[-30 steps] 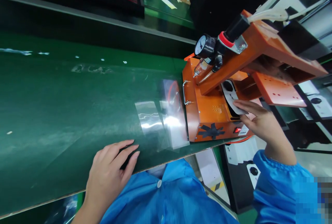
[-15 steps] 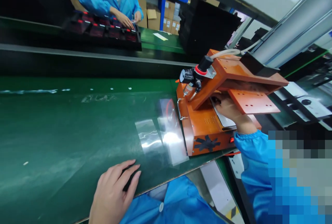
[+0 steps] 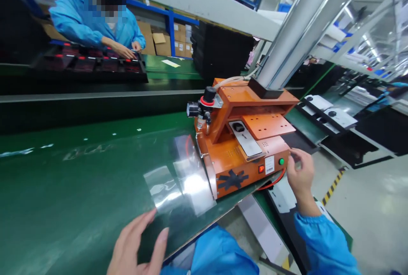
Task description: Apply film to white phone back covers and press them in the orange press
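My left hand [image 3: 137, 245] is open over the green table mat [image 3: 79, 198], thumb and fingers apart. One fingertip reaches the near corner of a clear film sheet [image 3: 161, 188]; whether it touches I cannot tell. My right hand [image 3: 301, 175] is at the right front corner of an orange press [image 3: 228, 154], beside the green button [image 3: 281, 161]. Its fingers are bent, with a gap to the thumb and nothing seen between them. On the press bed lies a flat white panel [image 3: 248, 142] with a black round spot, partly under the orange upper plate [image 3: 269, 125].
A second clear sheet [image 3: 194, 185] lies against the press's left side. A pressure gauge [image 3: 192, 109] sticks out there, and a thick metal cylinder [image 3: 287, 41] rises above. Across the bench, a co-worker in blue [image 3: 95, 24] handles parts at a black tray [image 3: 89, 71].
My right hand has left the white panel inside the press and moved to the right front corner, uncovering the panel. My left hand has shifted slightly and its thumb is further out. The view has turned right.
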